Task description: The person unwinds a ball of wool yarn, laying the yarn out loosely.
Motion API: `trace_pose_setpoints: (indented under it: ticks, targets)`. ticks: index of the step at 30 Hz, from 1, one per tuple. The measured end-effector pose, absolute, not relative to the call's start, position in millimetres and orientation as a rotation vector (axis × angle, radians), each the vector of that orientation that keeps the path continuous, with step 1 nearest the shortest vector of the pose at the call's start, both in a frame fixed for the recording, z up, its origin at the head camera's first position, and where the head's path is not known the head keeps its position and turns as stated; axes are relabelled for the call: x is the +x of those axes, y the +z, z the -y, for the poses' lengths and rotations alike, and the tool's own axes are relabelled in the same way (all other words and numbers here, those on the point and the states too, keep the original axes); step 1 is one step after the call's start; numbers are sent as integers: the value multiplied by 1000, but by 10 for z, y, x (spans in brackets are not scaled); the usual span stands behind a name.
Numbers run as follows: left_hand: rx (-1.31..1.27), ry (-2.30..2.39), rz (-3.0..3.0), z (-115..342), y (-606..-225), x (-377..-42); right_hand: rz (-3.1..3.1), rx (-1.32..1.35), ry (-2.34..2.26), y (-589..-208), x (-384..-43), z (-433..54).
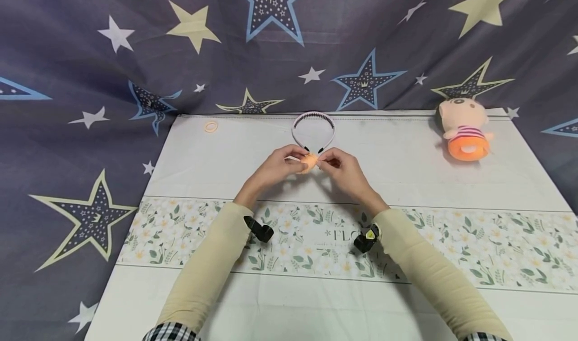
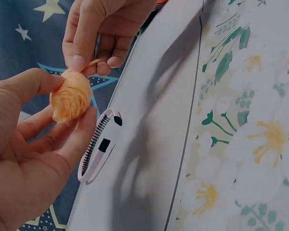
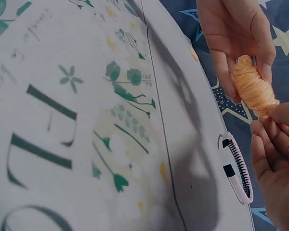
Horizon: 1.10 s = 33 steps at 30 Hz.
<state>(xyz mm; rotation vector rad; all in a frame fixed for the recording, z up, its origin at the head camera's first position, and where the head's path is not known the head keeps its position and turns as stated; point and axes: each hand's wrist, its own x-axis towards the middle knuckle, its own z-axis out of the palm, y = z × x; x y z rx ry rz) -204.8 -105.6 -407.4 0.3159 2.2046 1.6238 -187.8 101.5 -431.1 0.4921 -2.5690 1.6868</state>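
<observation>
A small wound bundle of orange yarn (image 1: pixel 309 163) is held up above the white tabletop. My left hand (image 1: pixel 281 165) holds it between thumb and fingers, as the left wrist view shows with the yarn (image 2: pixel 71 96) between them. My right hand (image 1: pixel 345 170) pinches the bundle's other end; in the left wrist view a thin strand (image 2: pixel 93 62) shows at its fingertips. Seen from the right wrist, the windings (image 3: pixel 253 86) run around the bundle, with a small loop at the far tip. Just behind the hands lies a pale pink headband (image 1: pixel 313 114) with dark inner teeth and black ends.
An orange ring (image 1: pixel 205 127) lies near the table's back left. At the back right is a plush toy (image 1: pixel 467 130) with a striped top and orange bottom. A floral strip (image 1: pixel 311 261) crosses the table, and a star-patterned cloth (image 1: pixel 253 70) hangs behind.
</observation>
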Motion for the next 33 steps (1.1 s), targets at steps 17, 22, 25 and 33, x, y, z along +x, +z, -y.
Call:
trace_pose_setpoints:
  ticks: [17,22,25,33]
  targets:
    - [252,1755,-2089,1359,-4039,-2103,2558,404,1616,-4136,-1961,-1320]
    - [227,1793,-2047,1472,-4007,-2124,2536,368,1589,-4102,-1970,-1474]
    - [211,1773,-2063,1545,-3991,-2123,2520,347,1578,-4091,-1971,-1586]
    - [193,1728,-2091,1687,-3975,-2142,2505,260,1533,-3874,-1815,-1885]
